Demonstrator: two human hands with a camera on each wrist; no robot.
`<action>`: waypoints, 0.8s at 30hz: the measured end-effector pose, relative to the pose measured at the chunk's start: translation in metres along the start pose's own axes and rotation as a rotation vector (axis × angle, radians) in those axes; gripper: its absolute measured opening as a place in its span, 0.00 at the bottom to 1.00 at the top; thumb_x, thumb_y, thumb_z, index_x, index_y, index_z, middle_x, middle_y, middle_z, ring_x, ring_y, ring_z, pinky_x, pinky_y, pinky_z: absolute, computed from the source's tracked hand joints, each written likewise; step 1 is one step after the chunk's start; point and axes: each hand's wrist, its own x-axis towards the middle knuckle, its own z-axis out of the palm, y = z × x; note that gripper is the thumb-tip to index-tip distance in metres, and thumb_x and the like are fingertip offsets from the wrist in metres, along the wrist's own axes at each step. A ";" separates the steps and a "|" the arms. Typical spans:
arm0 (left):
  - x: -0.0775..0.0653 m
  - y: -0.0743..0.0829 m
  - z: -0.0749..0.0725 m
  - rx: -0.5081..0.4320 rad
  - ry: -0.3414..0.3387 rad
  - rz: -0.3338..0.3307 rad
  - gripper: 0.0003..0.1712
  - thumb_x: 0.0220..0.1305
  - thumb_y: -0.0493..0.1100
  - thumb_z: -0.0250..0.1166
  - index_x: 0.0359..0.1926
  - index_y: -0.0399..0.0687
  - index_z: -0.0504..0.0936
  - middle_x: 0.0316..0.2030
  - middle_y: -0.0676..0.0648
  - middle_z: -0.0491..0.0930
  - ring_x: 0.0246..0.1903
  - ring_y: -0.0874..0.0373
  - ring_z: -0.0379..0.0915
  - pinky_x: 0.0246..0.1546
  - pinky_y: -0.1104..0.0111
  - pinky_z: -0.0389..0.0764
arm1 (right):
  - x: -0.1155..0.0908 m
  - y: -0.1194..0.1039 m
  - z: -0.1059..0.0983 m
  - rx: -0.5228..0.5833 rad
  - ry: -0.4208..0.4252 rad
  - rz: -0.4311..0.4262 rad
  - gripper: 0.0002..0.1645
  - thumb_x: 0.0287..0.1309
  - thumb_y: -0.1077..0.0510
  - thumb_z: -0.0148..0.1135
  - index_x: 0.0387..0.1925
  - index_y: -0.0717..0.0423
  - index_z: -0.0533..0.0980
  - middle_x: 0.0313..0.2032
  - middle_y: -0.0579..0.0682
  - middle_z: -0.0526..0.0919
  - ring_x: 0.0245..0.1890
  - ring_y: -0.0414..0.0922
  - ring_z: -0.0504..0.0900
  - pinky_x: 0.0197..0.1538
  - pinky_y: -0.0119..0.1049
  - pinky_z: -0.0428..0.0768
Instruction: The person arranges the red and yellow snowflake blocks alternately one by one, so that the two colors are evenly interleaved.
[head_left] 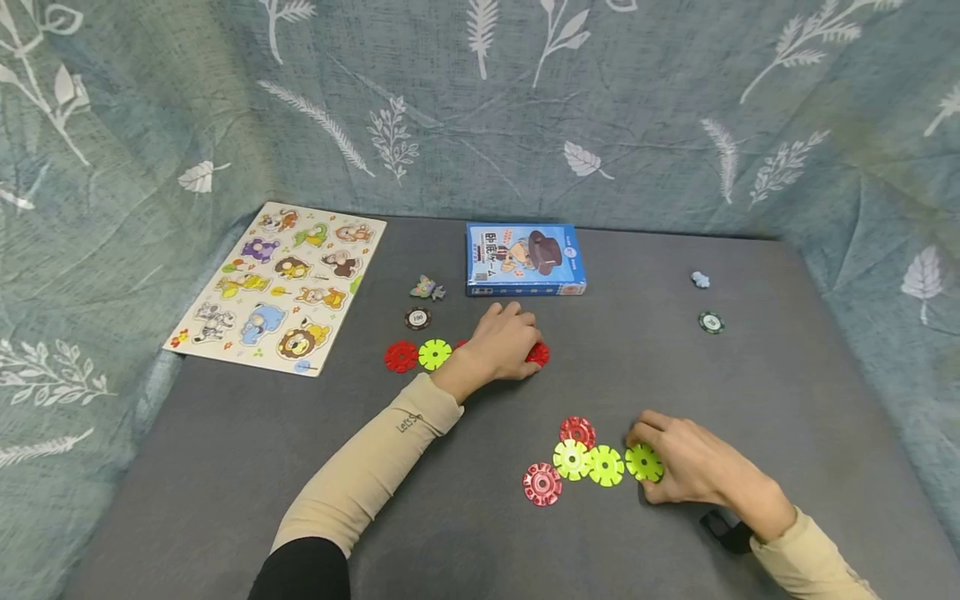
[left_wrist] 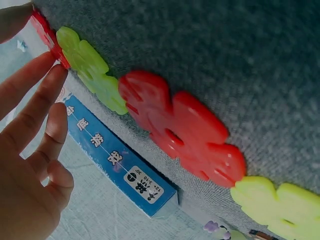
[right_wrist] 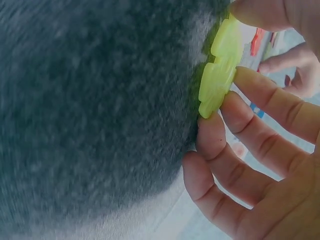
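Note:
My left hand [head_left: 498, 343] reaches over a row of notched plastic interlocking discs, alternately red and yellow-green. Its thumb and fingertips pinch the red disc [left_wrist: 50, 37] at the row's right end. In the left wrist view, a yellow-green disc [left_wrist: 91, 70] and another red disc [left_wrist: 180, 127] follow along the row; in the head view the hand covers part of them. Nearer the front, my right hand [head_left: 693, 462] grips a yellow-green disc [right_wrist: 220, 70] by its edges, low over the table. Left of it lie two yellow-green discs [head_left: 606, 466] and two red discs [head_left: 542, 484].
An animal picture board [head_left: 277, 287] lies at the back left. A blue game box [head_left: 525, 259] stands behind my left hand. Small pieces include a black-and-white chip [head_left: 417, 318], a butterfly-like figure [head_left: 427, 288], a green chip [head_left: 711, 322] and a pale blue piece [head_left: 701, 279].

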 end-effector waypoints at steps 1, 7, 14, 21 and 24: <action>0.000 0.000 0.000 0.002 -0.002 0.002 0.23 0.59 0.62 0.63 0.50 0.58 0.84 0.44 0.52 0.79 0.43 0.54 0.68 0.41 0.63 0.65 | 0.000 0.000 -0.001 -0.001 -0.003 0.005 0.23 0.28 0.54 0.73 0.35 0.47 0.78 0.34 0.38 0.74 0.25 0.30 0.68 0.29 0.26 0.71; 0.001 0.001 0.001 -0.005 -0.007 -0.004 0.23 0.59 0.62 0.64 0.50 0.57 0.84 0.44 0.52 0.79 0.42 0.54 0.67 0.40 0.63 0.65 | 0.006 0.008 -0.012 -0.035 0.013 0.033 0.24 0.30 0.53 0.73 0.37 0.48 0.78 0.36 0.39 0.75 0.26 0.30 0.69 0.31 0.28 0.72; 0.001 0.001 0.002 -0.016 -0.001 -0.018 0.23 0.60 0.63 0.63 0.48 0.57 0.85 0.43 0.52 0.80 0.40 0.54 0.66 0.39 0.63 0.64 | 0.035 0.018 -0.022 -0.043 0.017 0.041 0.24 0.33 0.53 0.73 0.39 0.51 0.79 0.38 0.43 0.77 0.27 0.33 0.71 0.33 0.30 0.74; 0.002 0.002 0.000 -0.028 -0.005 -0.020 0.21 0.61 0.62 0.63 0.46 0.56 0.86 0.44 0.52 0.80 0.41 0.54 0.67 0.39 0.63 0.65 | 0.072 0.028 -0.031 -0.031 0.000 0.034 0.26 0.35 0.52 0.73 0.42 0.52 0.80 0.39 0.45 0.78 0.31 0.36 0.74 0.36 0.34 0.77; 0.003 0.002 -0.001 -0.021 -0.008 -0.018 0.21 0.60 0.62 0.63 0.45 0.56 0.86 0.44 0.52 0.80 0.42 0.53 0.67 0.40 0.63 0.65 | 0.088 0.030 -0.034 -0.024 -0.004 0.037 0.26 0.35 0.52 0.73 0.42 0.52 0.80 0.40 0.45 0.79 0.32 0.37 0.75 0.38 0.36 0.77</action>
